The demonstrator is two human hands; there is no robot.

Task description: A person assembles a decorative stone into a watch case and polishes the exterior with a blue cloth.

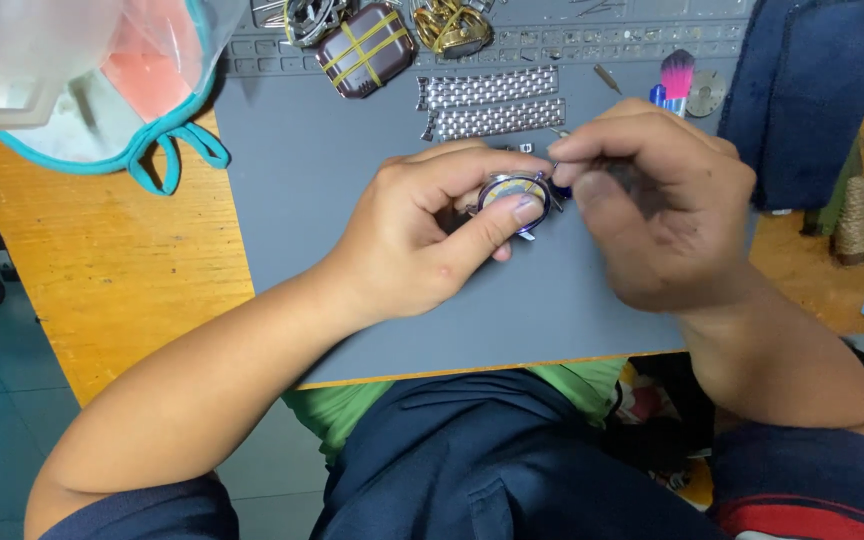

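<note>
I see my left hand (422, 235) curled around a small round watch case (514, 192), thumb laid across its lower edge and fingers bent over the top, so the case is pinched and held just above the grey work mat (352, 150), near the mat's middle. My right hand (652, 200) comes in from the other side with its fingertips (564, 150) pressed together right at the upper right rim of the case; they seem to pinch something thin, but it is too small and blurred for me to tell what. The two hands touch the case from either side and almost meet over it.

Behind the hands, two strips of silver metal watch bracelet (490, 102) lie side by side on the mat. Further back sit a dark square watch case crossed by yellow bands (364, 48) and a gold-coloured watch part (449, 28). A small brush with pink bristles (676, 78) stands just behind my right hand, with a round metal disc (707, 92) beside it. A dark blue cloth (812, 90) lies at the mat's right edge. The mat rests on a wooden table (112, 260), where a clear bag with teal trim (102, 90) lies at the far left.
</note>
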